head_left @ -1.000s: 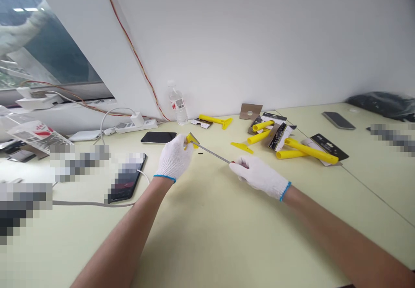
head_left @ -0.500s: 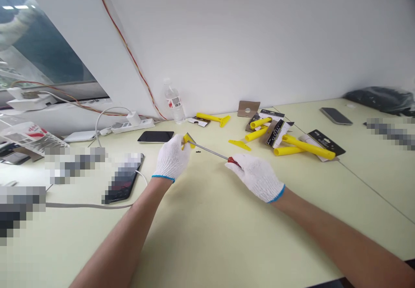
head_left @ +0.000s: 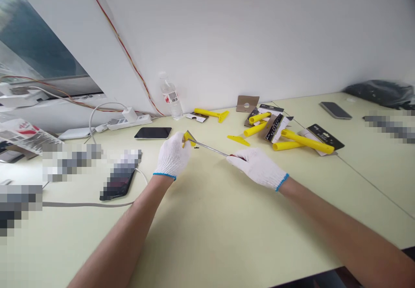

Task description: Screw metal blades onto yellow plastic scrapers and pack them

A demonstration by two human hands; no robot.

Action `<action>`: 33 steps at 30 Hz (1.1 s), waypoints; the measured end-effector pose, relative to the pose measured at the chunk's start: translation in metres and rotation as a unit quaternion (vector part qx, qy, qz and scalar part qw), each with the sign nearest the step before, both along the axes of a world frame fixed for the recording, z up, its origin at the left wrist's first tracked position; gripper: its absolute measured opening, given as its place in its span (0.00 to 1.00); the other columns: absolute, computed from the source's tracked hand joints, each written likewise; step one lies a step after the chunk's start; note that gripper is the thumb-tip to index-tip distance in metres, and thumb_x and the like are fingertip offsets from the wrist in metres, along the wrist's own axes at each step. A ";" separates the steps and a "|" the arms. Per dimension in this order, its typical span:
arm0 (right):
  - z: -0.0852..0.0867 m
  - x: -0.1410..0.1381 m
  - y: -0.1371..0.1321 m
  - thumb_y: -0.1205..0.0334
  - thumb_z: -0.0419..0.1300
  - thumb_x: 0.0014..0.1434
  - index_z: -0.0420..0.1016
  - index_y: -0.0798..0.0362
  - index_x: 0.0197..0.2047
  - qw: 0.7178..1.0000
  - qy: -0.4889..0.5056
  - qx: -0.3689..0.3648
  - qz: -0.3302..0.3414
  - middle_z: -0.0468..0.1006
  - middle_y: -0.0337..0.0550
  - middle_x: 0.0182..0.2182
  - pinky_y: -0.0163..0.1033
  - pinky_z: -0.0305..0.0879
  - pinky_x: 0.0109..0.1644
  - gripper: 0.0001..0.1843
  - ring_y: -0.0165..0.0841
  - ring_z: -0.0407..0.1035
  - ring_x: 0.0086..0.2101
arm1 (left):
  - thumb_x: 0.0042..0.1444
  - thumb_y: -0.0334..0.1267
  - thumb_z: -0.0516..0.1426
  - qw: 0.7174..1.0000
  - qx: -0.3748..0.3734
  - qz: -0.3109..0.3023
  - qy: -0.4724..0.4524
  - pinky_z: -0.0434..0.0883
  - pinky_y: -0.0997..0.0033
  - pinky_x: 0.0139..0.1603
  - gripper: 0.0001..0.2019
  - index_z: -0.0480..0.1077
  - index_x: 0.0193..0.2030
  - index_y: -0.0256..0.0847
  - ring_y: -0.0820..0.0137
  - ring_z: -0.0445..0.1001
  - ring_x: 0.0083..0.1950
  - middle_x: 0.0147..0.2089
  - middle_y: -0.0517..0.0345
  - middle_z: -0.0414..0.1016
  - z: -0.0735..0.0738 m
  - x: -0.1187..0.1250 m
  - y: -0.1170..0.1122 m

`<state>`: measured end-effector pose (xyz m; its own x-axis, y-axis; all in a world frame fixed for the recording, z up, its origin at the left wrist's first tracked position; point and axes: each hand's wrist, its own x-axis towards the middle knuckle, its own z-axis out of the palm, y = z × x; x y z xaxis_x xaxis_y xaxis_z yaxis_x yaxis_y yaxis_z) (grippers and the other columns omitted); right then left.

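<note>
My left hand (head_left: 172, 155), in a white knit glove with a blue cuff, is closed on a yellow scraper head (head_left: 189, 138) with a metal blade along its edge. My gloved right hand (head_left: 257, 166) grips the red handle of a screwdriver (head_left: 212, 149). The screwdriver's long shaft points left, and its tip meets the scraper head; the exact contact is too small to make out. A small dark piece (head_left: 196, 148) lies on the table just beyond the shaft. Past my right hand lies a loose flat yellow plate (head_left: 238, 140).
Yellow scraper handles (head_left: 308, 142) and printed cards (head_left: 275, 128) are heaped at right. An assembled yellow scraper (head_left: 212, 114) and a water bottle (head_left: 171, 98) stand near the wall. Phones (head_left: 153, 133) lie left and far right. A power strip (head_left: 129, 121) with cables runs along the wall.
The camera view has shifted slightly. My right hand has turned a little around the screwdriver handle, whose red part shows less now. My left hand keeps its hold on the scraper head.
</note>
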<state>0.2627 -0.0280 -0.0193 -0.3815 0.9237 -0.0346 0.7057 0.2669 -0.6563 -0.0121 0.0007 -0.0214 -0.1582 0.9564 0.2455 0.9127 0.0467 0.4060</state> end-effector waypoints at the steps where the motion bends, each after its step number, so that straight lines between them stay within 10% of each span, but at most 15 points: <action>1: 0.001 0.000 0.000 0.39 0.53 0.72 0.62 0.53 0.28 1.000 0.006 -0.027 -0.002 0.65 0.36 0.24 0.38 0.49 0.32 0.29 0.29 0.58 0.26 | 0.67 0.39 0.55 1.000 -0.003 0.000 0.001 0.64 0.67 0.39 0.07 0.73 0.45 0.42 0.60 0.77 0.41 0.41 0.50 0.80 0.000 0.000 0.000; 10: -0.002 0.004 0.004 0.35 0.57 0.68 0.71 0.53 0.33 0.971 0.110 -0.210 -0.041 0.64 0.34 0.23 0.34 0.42 0.23 0.28 0.24 0.50 0.20 | 0.67 0.36 0.53 1.000 -0.005 -0.007 0.002 0.64 0.69 0.42 0.08 0.73 0.46 0.39 0.63 0.75 0.43 0.42 0.51 0.79 0.001 0.004 -0.007; 21: -0.013 0.004 0.014 0.38 0.63 0.68 0.71 0.54 0.39 0.866 0.273 -0.418 -0.030 0.62 0.31 0.25 0.26 0.39 0.15 0.25 0.18 0.42 0.17 | 0.65 0.37 0.55 1.000 0.003 -0.010 0.000 0.65 0.63 0.40 0.06 0.73 0.44 0.44 0.57 0.77 0.43 0.41 0.49 0.79 -0.004 -0.001 -0.001; 33: -0.009 -0.010 0.000 0.45 0.52 0.77 0.66 0.53 0.38 0.803 0.339 -0.490 -0.020 0.54 0.27 0.22 0.24 0.39 0.14 0.21 0.20 0.37 0.17 | 0.65 0.39 0.55 1.000 0.027 -0.010 -0.004 0.65 0.64 0.39 0.06 0.73 0.42 0.43 0.59 0.77 0.40 0.40 0.49 0.79 -0.007 -0.008 -0.001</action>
<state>0.2524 -0.0278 -0.0287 -0.5894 0.5919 -0.5497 0.0932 -0.6261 -0.7741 -0.0199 -0.0001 -0.0288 -0.1417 0.9450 0.2949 0.9097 0.0068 0.4152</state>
